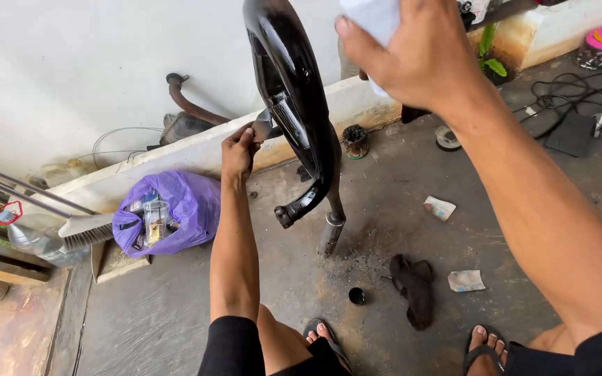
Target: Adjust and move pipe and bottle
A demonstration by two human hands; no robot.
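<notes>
A black exhaust pipe (pixel 294 90) stands upright on the concrete floor (pixel 175 313), its silver lower end (pixel 332 233) resting on the ground between the person's knees and the low white ledge (pixel 175 157). The left hand (pixel 240 147) is closed on a small metal tab (pixel 262 127) sticking out from the pipe's left side, about halfway up. The right hand (pixel 412 52) is higher and to the right of the pipe's top bend, fingers closed around a white cloth (pixel 374 17); whether the cloth actually touches the pipe is hard to tell, since the top of the frame cuts it off. So the pipe sits between the two hands, the left gripping it and the right just beside its upper curve.

On the floor near the pipe's foot lie a dark rag (pixel 414 287), a small black cap (pixel 357 296) and two scraps of paper (pixel 466 280). A purple plastic bag (pixel 168 212) of odds and ends sits to the left against the ledge, with a brush (pixel 86 232) beside it.
</notes>
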